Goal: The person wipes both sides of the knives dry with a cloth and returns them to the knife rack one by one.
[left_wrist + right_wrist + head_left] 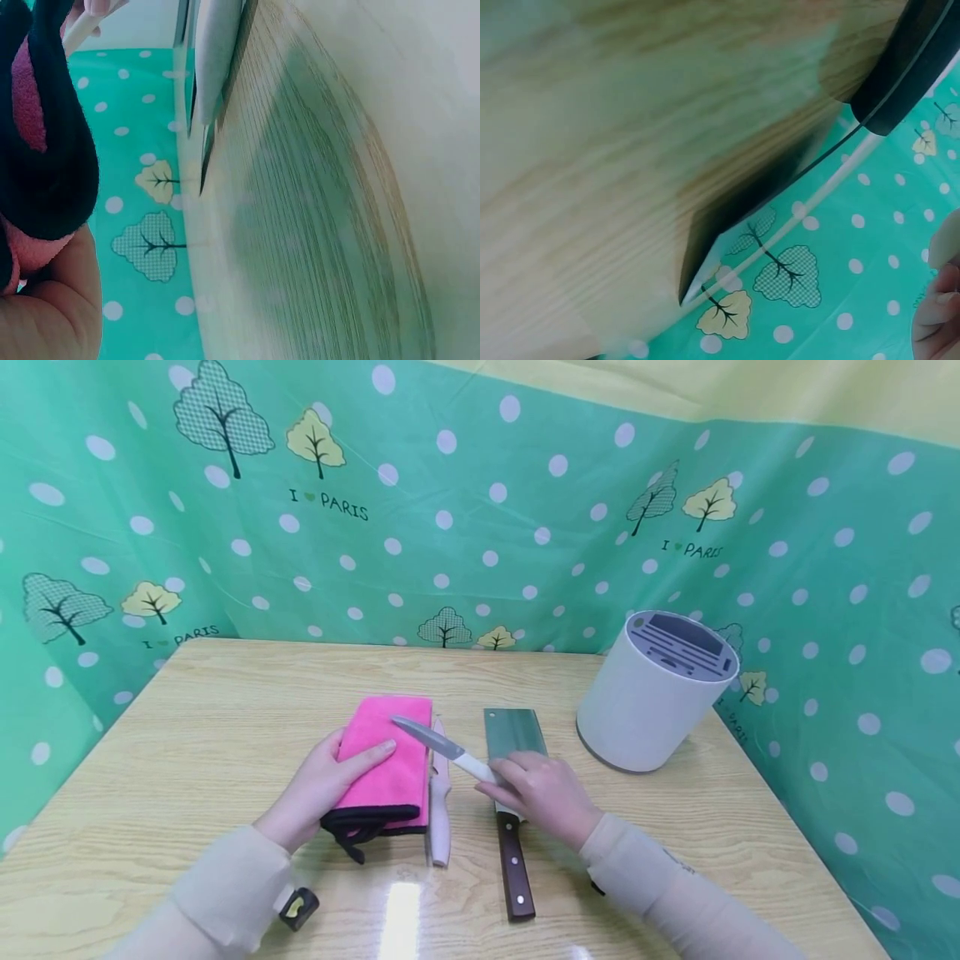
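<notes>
My left hand [315, 785] grips a folded pink towel [386, 777] with black trim, thumb on top; its other fingers are hidden beneath. A small knife [474, 767] with a grey blade and white handle is in my right hand [546, 793], pinched by the handle. Its blade tip lies over the towel; whether they touch I cannot tell. Between the hands a second white-handled knife [439, 827] rests on the table along the towel's right edge. Under my right hand lies a cleaver [514, 868] with a dark brown handle, its blade partly covered by the hand.
At the table's right back stands a white round knife block [637, 710] with a dark slotted top. The wood-grain table [225, 710] ends at a green dotted curtain [420, 560] behind and on both sides. A small black device [298, 908] sits by my left wrist.
</notes>
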Tool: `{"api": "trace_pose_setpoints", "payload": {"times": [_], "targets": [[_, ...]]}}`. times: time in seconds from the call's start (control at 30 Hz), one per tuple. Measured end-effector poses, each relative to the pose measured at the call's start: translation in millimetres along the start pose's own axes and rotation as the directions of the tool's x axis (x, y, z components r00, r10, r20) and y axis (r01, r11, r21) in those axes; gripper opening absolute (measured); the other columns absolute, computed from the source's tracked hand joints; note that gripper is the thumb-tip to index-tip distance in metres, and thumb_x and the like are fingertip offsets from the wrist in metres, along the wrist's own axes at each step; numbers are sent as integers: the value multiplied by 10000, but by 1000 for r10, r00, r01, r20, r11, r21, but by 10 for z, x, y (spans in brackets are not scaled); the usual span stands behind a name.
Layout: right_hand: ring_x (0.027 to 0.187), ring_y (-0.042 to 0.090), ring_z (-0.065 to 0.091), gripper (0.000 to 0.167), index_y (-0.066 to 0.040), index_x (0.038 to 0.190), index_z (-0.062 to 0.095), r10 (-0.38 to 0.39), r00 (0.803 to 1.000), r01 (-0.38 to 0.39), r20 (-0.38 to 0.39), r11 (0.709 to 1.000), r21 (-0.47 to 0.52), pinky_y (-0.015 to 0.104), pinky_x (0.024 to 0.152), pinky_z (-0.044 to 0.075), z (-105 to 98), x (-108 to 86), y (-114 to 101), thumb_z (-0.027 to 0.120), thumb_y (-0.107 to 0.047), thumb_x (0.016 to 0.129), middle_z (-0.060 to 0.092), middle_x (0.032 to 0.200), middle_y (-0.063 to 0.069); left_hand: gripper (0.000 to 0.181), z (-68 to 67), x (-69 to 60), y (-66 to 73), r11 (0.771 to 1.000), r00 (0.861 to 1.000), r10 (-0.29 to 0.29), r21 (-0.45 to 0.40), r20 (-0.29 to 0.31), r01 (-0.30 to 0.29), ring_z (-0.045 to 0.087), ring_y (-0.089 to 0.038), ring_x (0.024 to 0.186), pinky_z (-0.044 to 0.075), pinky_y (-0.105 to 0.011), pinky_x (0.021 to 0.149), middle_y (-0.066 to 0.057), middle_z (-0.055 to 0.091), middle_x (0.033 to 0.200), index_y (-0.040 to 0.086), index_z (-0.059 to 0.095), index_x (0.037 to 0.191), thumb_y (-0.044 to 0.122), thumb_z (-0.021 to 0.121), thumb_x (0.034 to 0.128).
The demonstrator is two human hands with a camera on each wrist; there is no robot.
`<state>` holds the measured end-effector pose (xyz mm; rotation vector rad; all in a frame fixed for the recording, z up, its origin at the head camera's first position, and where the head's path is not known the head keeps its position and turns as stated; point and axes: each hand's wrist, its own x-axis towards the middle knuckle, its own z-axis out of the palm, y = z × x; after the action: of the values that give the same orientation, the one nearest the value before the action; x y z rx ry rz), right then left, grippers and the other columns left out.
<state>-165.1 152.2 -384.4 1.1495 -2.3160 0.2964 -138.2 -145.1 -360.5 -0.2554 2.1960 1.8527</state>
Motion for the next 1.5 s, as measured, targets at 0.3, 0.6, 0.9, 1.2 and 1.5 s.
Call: {"api": "trace_pose_setpoints", "payload": {"times": [0.3, 0.6, 0.9, 1.2, 1.5], "targets": [[605, 33, 572, 286, -129, 997, 749, -13, 1000, 13, 6, 1000, 12, 134, 535, 470, -5, 45, -16, 770, -359, 828, 669, 757, -62, 753, 45, -1, -8, 1000, 1000, 3, 10, 8, -3, 724, -172, 822, 574, -299, 755, -39, 722, 986, 158, 406, 1410, 558, 703, 846], [592, 25, 555, 286, -142, 989, 748, -27, 1000, 27, 5, 1000, 6, 124, 539, 468, 13, 72, -25, 725, -398, 863, 657, 740, -68, 720, 93, 0, -26, 999, 1000, 19, 44, 4, -19, 724, -179, 812, 563, -300, 768, -59, 716, 1012, 167, 428, 1389, 547, 708, 846], [558, 9, 481, 256, -161, 960, 738, -26, 1000, 26, 14, 1000, 13, 97, 510, 406, 16, 101, -42, 703, -404, 884, 608, 689, -88, 715, 132, 1, -32, 999, 1000, 21, 45, 9, -22, 732, -201, 785, 576, -318, 743, -60, 722, 988, 176, 430, 1373, 544, 722, 834], [555, 7, 473, 244, -157, 948, 743, -25, 999, 23, 32, 999, 39, 97, 514, 404, 5, 130, -62, 709, -391, 886, 613, 686, -83, 672, 161, -6, -35, 995, 999, 41, 91, 16, -42, 724, -192, 800, 566, -311, 764, -76, 709, 1014, 195, 449, 1346, 539, 721, 837], [540, 0, 458, 232, -166, 934, 740, -40, 999, 39, 35, 999, 32, 87, 503, 383, -4, 167, -95, 713, -391, 885, 601, 663, -92, 626, 194, -12, -56, 988, 996, 82, 126, 22, -84, 714, -186, 801, 558, -311, 765, -87, 699, 1016, 214, 482, 1331, 506, 735, 839]]}}
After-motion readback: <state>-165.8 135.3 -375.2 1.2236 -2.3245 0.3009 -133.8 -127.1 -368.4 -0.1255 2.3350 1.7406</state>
